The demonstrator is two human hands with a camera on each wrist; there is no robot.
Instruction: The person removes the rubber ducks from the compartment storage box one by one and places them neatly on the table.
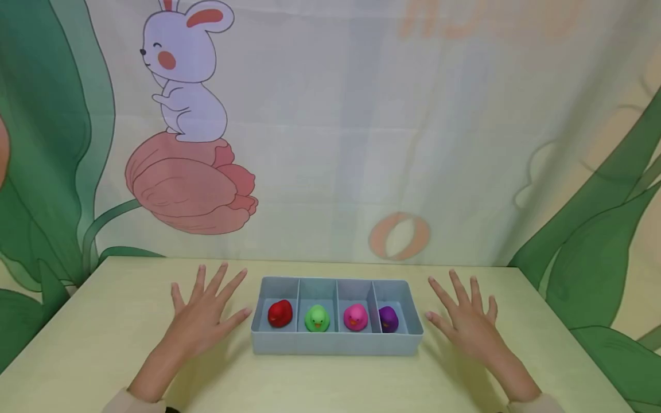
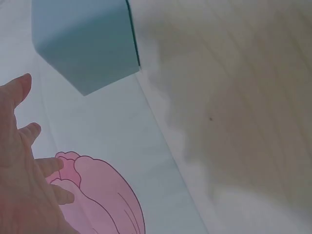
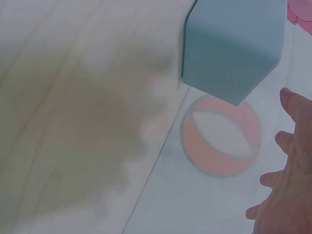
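A grey-blue box [image 1: 338,344] with four compartments in a row stands on the table between my hands. From left to right its compartments hold a red rubber duck [image 1: 280,314], a green duck [image 1: 317,319], a pink duck [image 1: 356,318] and a purple duck [image 1: 388,320]; a divider partly hides the purple one. My left hand [image 1: 200,321], fingers spread, hovers left of the box without touching it. On the other side my right hand [image 1: 471,327] is spread likewise, apart from the box. Both wrist views show the box's outer end walls [image 2: 90,53] and empty hands.
The pale wooden table [image 1: 330,384] ends at a back edge just behind the box. Beyond it hangs a cloth backdrop [image 1: 320,143] printed with a rabbit, a pink flower and green leaves. Shadows of the hands fall on the tabletop.
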